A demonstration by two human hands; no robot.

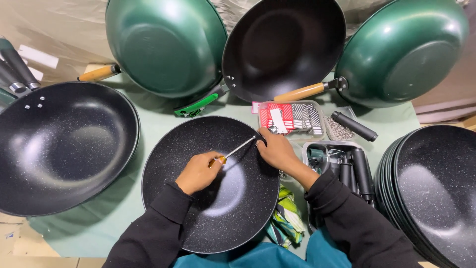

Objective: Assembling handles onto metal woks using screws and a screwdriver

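Speckled black wok (213,198) lies flat on the green worktop (124,198) right in front of me, bowl up, and both of my hands are inside its upper rim. My left hand (198,172) is curled shut around the yellow grip of a screwdriver (237,150); the thin metal shaft runs up and to the right, across the pan's inner wall, toward the rim. My right hand (277,150) sits at that same spot on the rim, fingers pinched closed on something small there; I cannot make out what it is, as the fingertips cover it. So the tool's long axis points from my left hand straight at my right, and the tip meets the rim just beside the right fingertips. The right hand is the nearer of the two to that point.

Just past the rim, a clear tray (292,119) holds red and grey striped packets, with a small heap of screws (338,130) and a loose black handle (354,126) beside it. A second tray (342,166) to the right carries more black handles. A stack of speckled pans (436,193) stands at the far right, another black wok (59,146) lies at the left, and green woks (166,44) lean along the back
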